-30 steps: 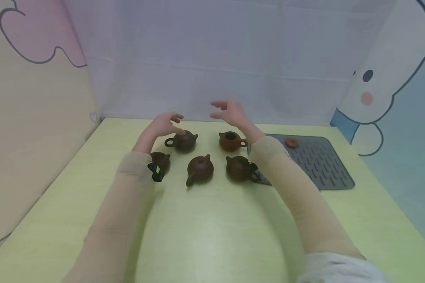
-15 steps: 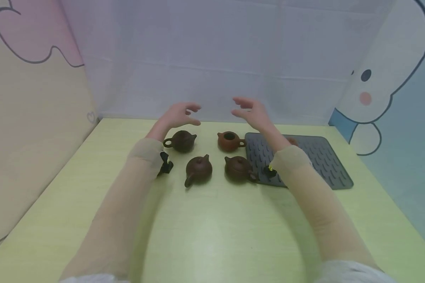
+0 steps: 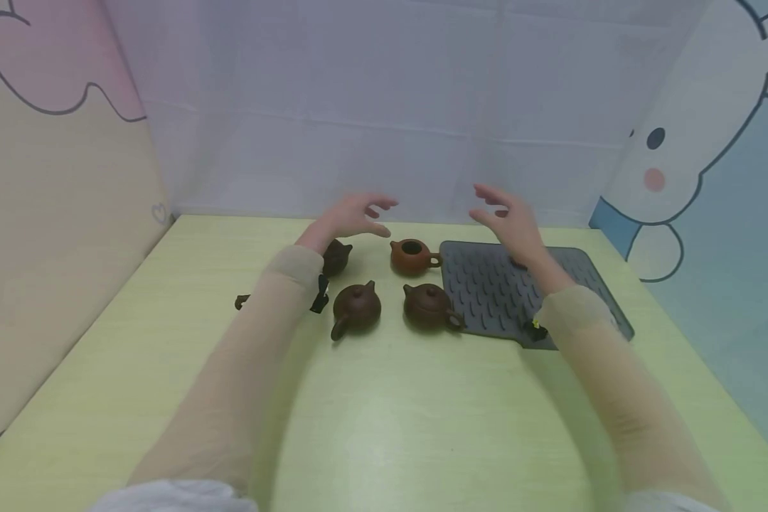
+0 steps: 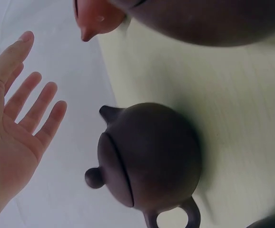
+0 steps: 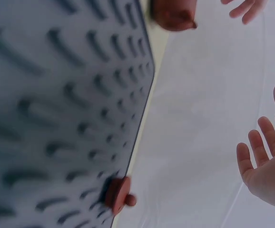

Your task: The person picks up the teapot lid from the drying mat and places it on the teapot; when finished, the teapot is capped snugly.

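Note:
My left hand (image 3: 358,215) hangs in the air with its fingers loosely extended, holding nothing. It is near the lidless red-brown teapot (image 3: 411,257) and the dark lidded teapot (image 4: 149,154), which my left wrist partly hides in the head view. Over the grey mat (image 3: 480,291) is my right hand (image 3: 512,222), also raised, with spread fingers and nothing in them. A small red-brown lid (image 5: 118,195) lies on that mat; the right hand mostly covers it in the head view.
Two more lidded brown teapots stand in front, one in the middle (image 3: 357,310) and one (image 3: 427,307) at the mat's left edge. My left forearm hides another dark piece (image 3: 242,301), with only its end showing. A pale curtain (image 3: 333,107) hangs behind the table.
Both hands have moved right through the air: the left away from above the dark teapot, the right from behind the lidless teapot to over the mat. The teapots stay where they stood.

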The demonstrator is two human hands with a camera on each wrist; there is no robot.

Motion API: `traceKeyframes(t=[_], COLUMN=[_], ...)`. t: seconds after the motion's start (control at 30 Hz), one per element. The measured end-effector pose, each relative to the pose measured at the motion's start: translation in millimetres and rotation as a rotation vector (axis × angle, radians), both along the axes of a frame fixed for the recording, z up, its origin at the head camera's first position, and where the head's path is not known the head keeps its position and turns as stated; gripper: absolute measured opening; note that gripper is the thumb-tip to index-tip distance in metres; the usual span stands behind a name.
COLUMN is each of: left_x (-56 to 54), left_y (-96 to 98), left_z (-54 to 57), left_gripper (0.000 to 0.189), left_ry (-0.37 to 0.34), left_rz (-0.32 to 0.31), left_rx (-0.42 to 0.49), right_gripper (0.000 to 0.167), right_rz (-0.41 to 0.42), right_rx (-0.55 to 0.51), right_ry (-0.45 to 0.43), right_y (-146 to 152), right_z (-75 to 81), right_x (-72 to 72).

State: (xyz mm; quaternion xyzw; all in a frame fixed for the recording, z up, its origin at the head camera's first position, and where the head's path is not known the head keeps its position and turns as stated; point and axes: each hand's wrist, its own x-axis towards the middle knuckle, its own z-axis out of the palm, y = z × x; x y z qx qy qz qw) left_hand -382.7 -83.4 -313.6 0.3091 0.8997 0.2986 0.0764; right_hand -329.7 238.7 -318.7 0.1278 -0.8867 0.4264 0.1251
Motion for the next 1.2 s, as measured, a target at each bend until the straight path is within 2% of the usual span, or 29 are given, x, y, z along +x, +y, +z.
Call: traceKeyframes(t=[0.2, 0.4, 0.67, 0.87, 1.0, 1.2], left_x=[5.2, 7.6, 13.9, 15.3, 18.3, 21.6], left_y=[10.6, 17.2, 20.4, 24.0, 29.6, 37.7], left_z=[-11.6, -19.6, -18.7, -11.2, -10.8, -17.1], left_gripper=[0.069, 0.067, 0.07, 0.07, 0.069, 0.069], left_ry=[-0.03, -0.086, -0.143, -0.161, -0.167, -0.192], left_rz=[-0.035, -0.042, -0.029, -0.007, 0.016, 0.038], left_rx=[0.012, 0.023, 0.018, 0.006, 0.048, 0.138], right_gripper=[0.054, 0.056, 0.058, 0.062, 0.066, 0.063], right_rz=[-0.06, -0.06, -0.066, -0.117, -0.113, -0.1], right_rx=[0.108, 0.205, 0.323, 0.388, 0.429, 0.46], right_ry=[-0.008, -0.046, -0.131, -0.308, -0.403, -0.421], right_y=[32, 59, 83, 92, 96, 101], right_z=[-10.4, -20.1, -31.1, -37.3, -41.5, -48.0], right_x=[1.5, 1.9, 3.4, 0.3, 0.3, 2.4])
